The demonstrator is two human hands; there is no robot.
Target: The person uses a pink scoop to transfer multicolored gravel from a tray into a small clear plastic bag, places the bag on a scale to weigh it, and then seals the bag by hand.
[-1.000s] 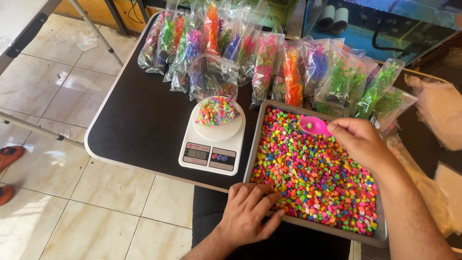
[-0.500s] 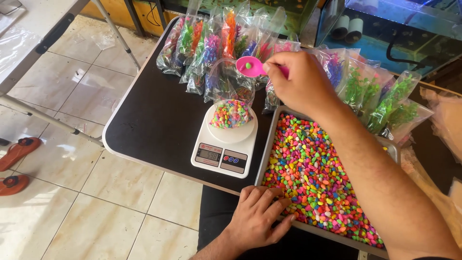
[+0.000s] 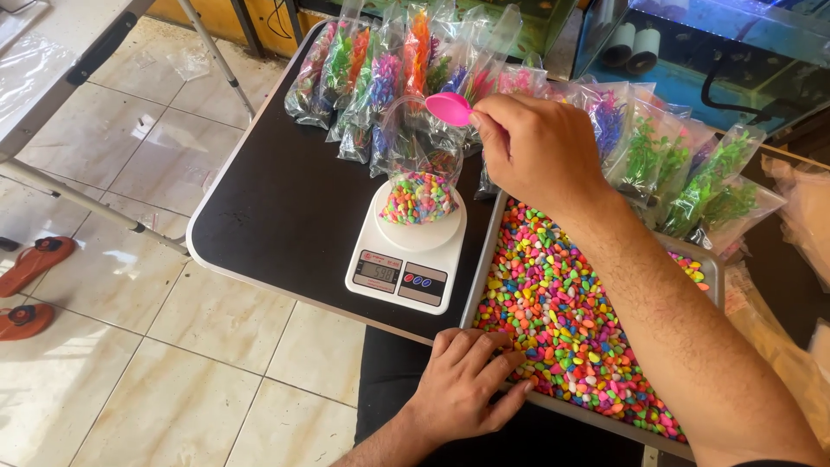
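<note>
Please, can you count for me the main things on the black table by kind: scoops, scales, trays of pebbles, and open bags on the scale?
Pink scoop, in the right hand: 1
White scale: 1
Tray of coloured pebbles, left hand on its edge: 1
Open bag of pebbles on the scale: 1
Total: 4

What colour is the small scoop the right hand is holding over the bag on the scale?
Bright pink. The small plastic scoop in the right hand shows best in the head view.

Bagged plastic plants [image 3: 380, 78] at table's far edge; two sandals [image 3: 30, 290] on tiled floor [image 3: 164, 380], left.
</note>
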